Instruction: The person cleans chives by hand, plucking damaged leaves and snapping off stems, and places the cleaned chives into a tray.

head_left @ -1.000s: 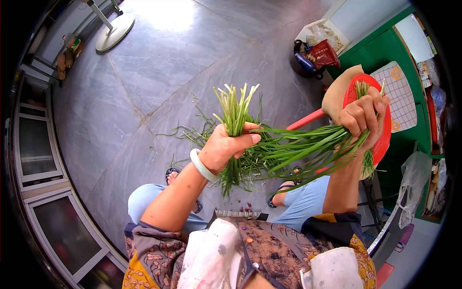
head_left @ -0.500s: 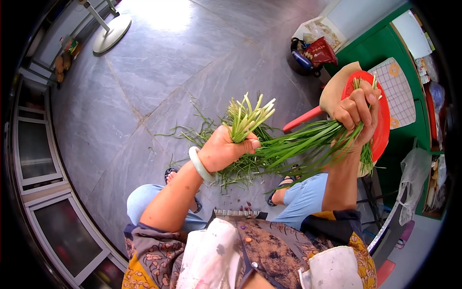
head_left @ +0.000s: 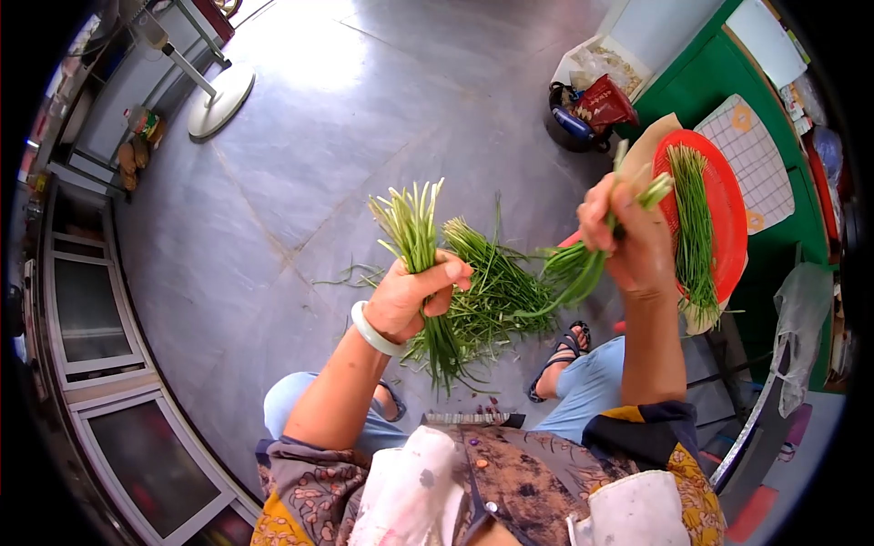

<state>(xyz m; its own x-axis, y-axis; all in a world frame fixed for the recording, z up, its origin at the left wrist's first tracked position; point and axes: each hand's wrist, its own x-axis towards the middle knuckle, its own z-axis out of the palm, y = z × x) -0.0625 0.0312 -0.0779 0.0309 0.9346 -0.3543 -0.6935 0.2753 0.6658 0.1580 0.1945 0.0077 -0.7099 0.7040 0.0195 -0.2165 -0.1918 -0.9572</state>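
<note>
My left hand (head_left: 405, 298), with a pale bangle on its wrist, is closed round a bunch of garlic chives (head_left: 411, 223), the whitish cut ends pointing up and the green leaves hanging below. A smaller bunch of chives (head_left: 583, 264) is in my closed right hand (head_left: 624, 227), somewhat blurred, its leaves drooping to the left. Just right of that hand, a red basket (head_left: 733, 205) has a neat row of chives (head_left: 694, 227) lying in it. Between my hands, a heap of chives and loose leaves (head_left: 505, 282) lies on the floor.
A green cabinet (head_left: 683, 96) stands at the right, behind the basket. Near it is a dark pot (head_left: 569, 132) with a red packet. A round fan base (head_left: 223, 100) stands on the grey tiles at upper left, and glass-panelled doors (head_left: 150, 464) line the left side.
My hands have moved apart, so the chives no longer stretch between them. The right hand has come left off the basket, uncovering the chives in it. The view has shifted slightly.
</note>
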